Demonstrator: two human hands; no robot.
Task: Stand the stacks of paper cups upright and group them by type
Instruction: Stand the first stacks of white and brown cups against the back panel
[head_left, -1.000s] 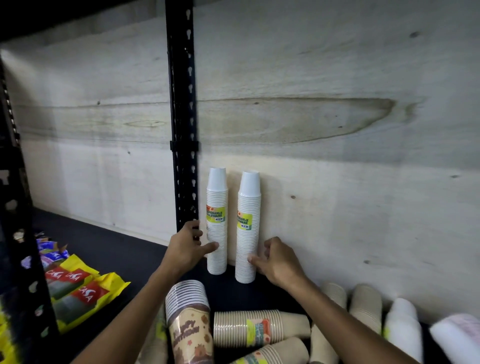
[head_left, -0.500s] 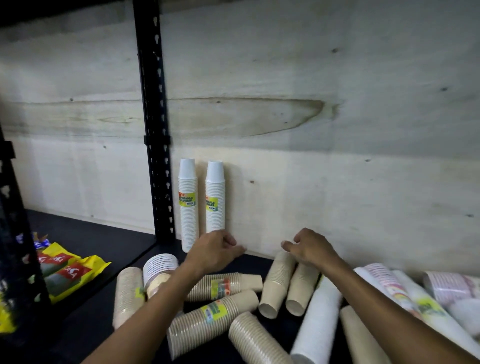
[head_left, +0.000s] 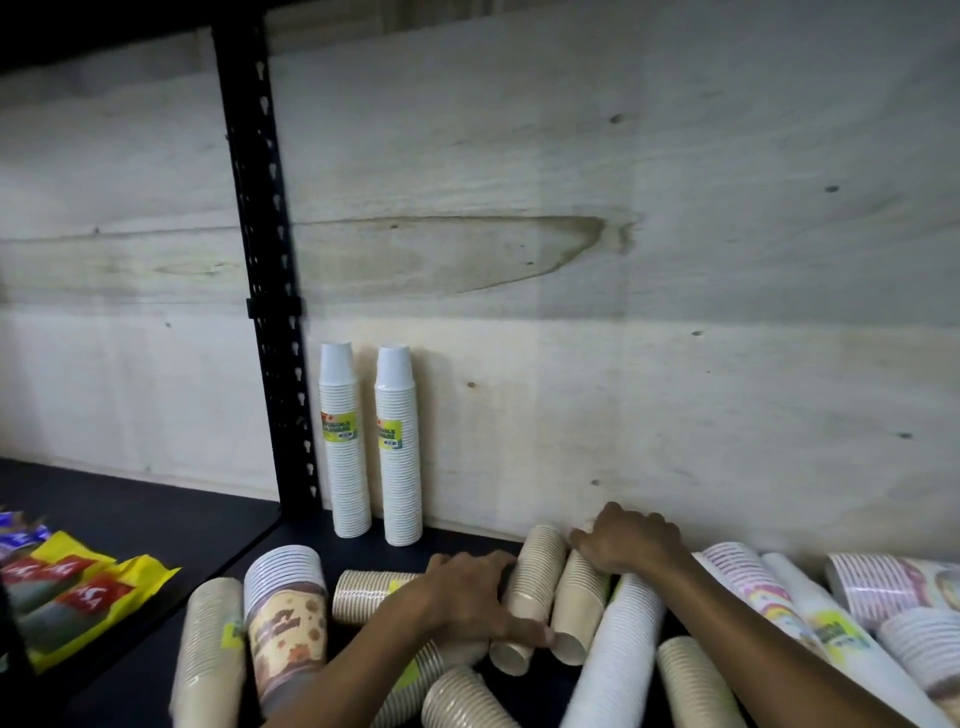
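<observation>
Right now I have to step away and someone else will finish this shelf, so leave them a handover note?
Left hand and right hand both rest on two tan stacks lying side by side; a firm grip is not clear.
Done: two white stacks stand upright against the back wall beside the black post.
Left: the remaining tan, white and printed stacks lie flat, unsorted.

Labels on the white cup stacks are too blurred to read.
</observation>
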